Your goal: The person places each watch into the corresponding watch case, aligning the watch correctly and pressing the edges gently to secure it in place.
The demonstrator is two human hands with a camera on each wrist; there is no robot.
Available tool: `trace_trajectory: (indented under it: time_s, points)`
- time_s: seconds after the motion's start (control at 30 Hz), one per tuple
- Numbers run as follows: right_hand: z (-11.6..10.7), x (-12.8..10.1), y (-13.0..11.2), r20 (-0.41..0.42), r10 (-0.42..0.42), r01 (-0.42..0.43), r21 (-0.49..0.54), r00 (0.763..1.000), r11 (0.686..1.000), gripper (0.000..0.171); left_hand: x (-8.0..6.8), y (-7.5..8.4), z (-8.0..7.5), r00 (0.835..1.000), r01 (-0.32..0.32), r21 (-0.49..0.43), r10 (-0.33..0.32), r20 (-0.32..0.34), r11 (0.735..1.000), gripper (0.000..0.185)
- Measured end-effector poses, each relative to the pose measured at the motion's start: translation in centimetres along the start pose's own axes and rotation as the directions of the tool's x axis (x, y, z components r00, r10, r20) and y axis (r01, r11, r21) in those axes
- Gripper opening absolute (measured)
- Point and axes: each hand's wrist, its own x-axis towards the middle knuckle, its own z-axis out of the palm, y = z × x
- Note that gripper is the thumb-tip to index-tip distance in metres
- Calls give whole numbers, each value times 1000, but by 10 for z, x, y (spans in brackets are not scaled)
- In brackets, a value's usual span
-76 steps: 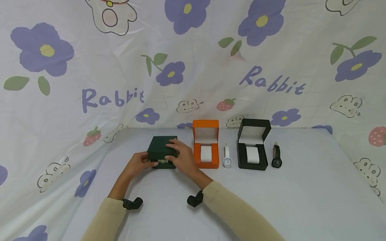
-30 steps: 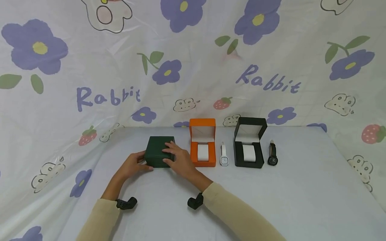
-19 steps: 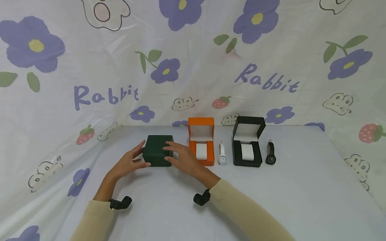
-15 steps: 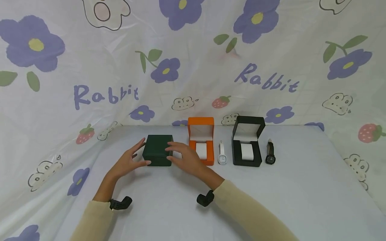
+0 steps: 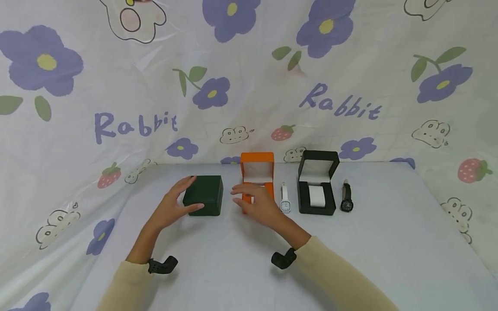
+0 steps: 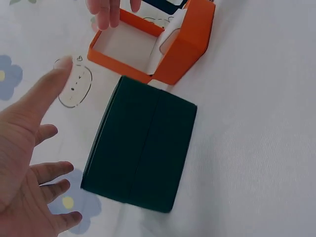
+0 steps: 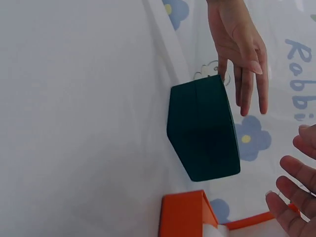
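White cloth printed with purple flowers, strawberries and the word "Rabbit" is hung as a backdrop (image 5: 249,86) behind and beside everything. Below it a pale surface (image 5: 389,250) is spread, and all the other things are set on it.

Both forearms are covered by beige sleeves (image 5: 334,276), and a black camera mount is worn at each wrist.

A row of three boxes is set along the far part of the surface. The green box (image 5: 204,201) is closed and stands at the left end; in the left wrist view it is seen just beside the orange box (image 5: 256,172), close to it, though contact cannot be told. The orange box is open, with its lid upright and a white cushion inside. The black box (image 5: 317,194) is placed further right, also open, with a white cushion inside.

The left hand (image 5: 175,206) is held with fingers spread and relaxed just beside the left wall of the green box; nothing is gripped, and whether the thumb touches the box cannot be told. The right hand (image 5: 258,204) is likewise spread and empty, held in front of the orange box, apart from the green one.

A white watch (image 5: 285,203) is laid between the orange and black boxes, and a black watch (image 5: 346,201) is laid right of the black box.
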Motion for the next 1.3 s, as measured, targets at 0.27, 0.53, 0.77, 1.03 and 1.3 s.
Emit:
trace_trajectory:
  time_s: [0.27,0.53,0.77,1.03,1.3]
  points:
    - [-22,-10,5,-45,33,-32,20,998,999,27,6,21,12,1000,-19,27,19,17,999,92]
    - [-44,-19,10,-99,60,-59,16,993,998,23,16,42,27,997,-80,66,80,8,995,94]
    - [-60,-22,18,-154,42,-40,15,987,999,21,26,53,41,993,-115,139,113,17,984,94]
    - [-70,-32,26,-179,123,-131,-35,976,991,21,36,61,57,986,-166,213,164,25,963,88]
    - [-76,-36,34,-228,192,-215,-78,954,974,24,48,65,73,985,-172,236,162,58,956,83]
